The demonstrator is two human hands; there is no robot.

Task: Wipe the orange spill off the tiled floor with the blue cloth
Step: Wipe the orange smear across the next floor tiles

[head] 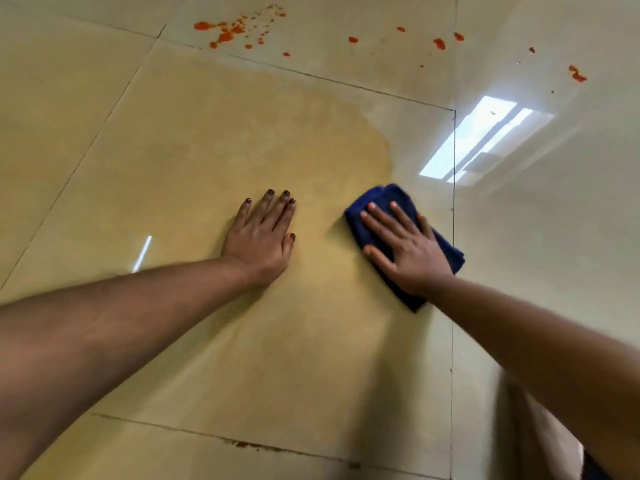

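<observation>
The left hand lies flat on bare tiled floor, the right hand presses flat on the blue cloth near a grout line, the orange spill far beyond both.

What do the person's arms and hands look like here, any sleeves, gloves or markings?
Both forearms are bare, with no sleeves, gloves, watch or jewellery in view. The left hand has dark polish on its nails. The right hand has nails that look unpainted and pale. No markings show on either arm.
</observation>
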